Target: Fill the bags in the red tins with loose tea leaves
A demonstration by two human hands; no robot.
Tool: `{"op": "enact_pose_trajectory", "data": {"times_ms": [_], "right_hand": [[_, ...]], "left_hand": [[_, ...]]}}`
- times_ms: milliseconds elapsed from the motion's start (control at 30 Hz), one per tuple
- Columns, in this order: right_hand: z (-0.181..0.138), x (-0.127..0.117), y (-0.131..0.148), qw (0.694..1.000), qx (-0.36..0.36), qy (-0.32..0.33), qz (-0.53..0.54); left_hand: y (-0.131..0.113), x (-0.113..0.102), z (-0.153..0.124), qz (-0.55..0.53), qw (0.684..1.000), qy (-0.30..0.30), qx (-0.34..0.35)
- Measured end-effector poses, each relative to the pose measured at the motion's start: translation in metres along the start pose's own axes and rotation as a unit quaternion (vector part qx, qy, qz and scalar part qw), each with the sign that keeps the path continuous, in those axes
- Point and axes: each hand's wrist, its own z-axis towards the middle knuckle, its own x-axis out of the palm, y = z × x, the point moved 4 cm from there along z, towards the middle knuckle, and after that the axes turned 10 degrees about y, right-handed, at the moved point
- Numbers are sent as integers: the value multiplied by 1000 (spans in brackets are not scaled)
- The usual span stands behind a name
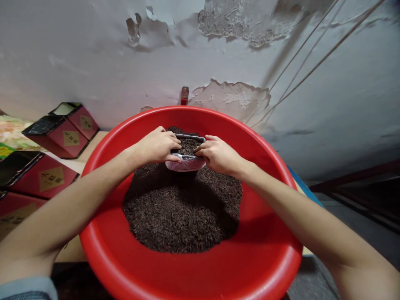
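A big red plastic basin (265, 258) holds a heap of dark loose tea leaves (181, 208). At the far side of the heap sits a small open pouch (186, 163) with a silvery rim, filled with the same leaves. My left hand (156, 146) grips the pouch's left edge with curled fingers. My right hand (218, 155) pinches its right edge. Both forearms reach in over the basin's near rim.
Several red square boxes with gold labels (56, 137) stand open on a pale table (78, 164) at the left. A grey wall with peeling paint (231, 96) rises right behind the basin. A dark floor lies at the right.
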Motion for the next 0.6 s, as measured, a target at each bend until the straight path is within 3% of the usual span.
{"op": "enact_pose_trajectory", "data": {"times_ms": [200,367,433,500,533,600], "right_hand": [[-6,-6,-4,996,-28,-61,62],[-12,-17,-17,988,-39,-79,125],[-16,-22,-32,984,15,-120,133],[-19,-18,-55,977,128,-124,116],[-20,-10,-66,973,188,-88,100],[-20,17,-83,957,276,64,62]], "left_hand": [[-25,1,1,1,996,-44,77],[-20,3,3,12,999,-20,38],[-13,4,1,-3,1000,-21,9],[-6,6,-1,-26,1000,-12,-14],[-3,8,-2,-38,999,-5,-20],[1,12,-1,-64,998,2,-16]]}}
